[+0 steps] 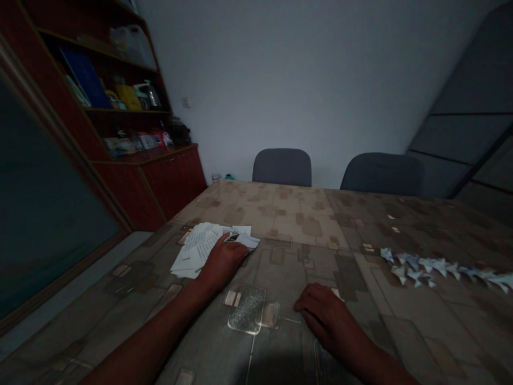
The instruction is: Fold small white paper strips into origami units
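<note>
One hand [222, 262] on papers [196, 248] — cabinet boxes [128, 97]

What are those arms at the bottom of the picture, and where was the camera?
This one picture comes from a camera worn on a person's head, looking forward and down, so those arms are the person's own. The left hand lies on the edge of a stack of papers, next to a small folded bit of paper. I can't tell if it is gripping anything. The right hand rests on the patterned table cover and holds nothing. Off to the right lies a row of little folded paper shapes.
</note>
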A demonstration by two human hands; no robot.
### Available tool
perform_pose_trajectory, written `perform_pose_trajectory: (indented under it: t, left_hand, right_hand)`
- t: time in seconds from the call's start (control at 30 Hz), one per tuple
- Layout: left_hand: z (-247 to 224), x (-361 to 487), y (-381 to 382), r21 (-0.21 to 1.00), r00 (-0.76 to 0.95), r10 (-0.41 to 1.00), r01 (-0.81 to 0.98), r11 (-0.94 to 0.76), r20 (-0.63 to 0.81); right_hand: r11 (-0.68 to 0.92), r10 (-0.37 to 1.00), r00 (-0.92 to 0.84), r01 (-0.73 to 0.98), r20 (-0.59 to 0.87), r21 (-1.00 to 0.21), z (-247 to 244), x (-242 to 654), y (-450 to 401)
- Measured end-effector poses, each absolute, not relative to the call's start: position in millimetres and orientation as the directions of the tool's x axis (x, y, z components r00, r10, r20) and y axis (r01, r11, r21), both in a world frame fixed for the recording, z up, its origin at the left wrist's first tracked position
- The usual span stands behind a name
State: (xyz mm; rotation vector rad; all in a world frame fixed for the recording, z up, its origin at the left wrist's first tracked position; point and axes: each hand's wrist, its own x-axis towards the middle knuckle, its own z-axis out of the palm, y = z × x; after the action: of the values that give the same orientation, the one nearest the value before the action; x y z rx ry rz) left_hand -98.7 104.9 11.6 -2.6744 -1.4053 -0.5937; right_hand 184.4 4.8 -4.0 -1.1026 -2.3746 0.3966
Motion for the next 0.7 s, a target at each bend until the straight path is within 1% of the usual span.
perform_pose_trajectory:
  t: [0.33,0.53,0.63,0.7]
  left_hand:
    - [12,-100,106,0.170,0.450,0.782,0.811,-0.560,0.430]
    - [16,-113,112,0.239,0.284,0.803,0.856,-0.459,0.524]
    - [26,-124,117,0.261,0.210,0.803,0.874,-0.410,0.558]
    - [37,-133,122,0.260,0.228,0.808,0.869,-0.421,0.544]
  right_hand:
    - [0.625,0.775,-0.574,0.639,0.264,-0.449,-5,187,5]
    - [0.640,0.764,-0.581,0.630,0.280,-0.440,-5,187,6]
    - [0.637,0.766,-0.579,0.632,0.279,-0.441,-7,187,6]
    - [0.639,0.766,-0.581,0.634,0.277,-0.436,-8,187,6]
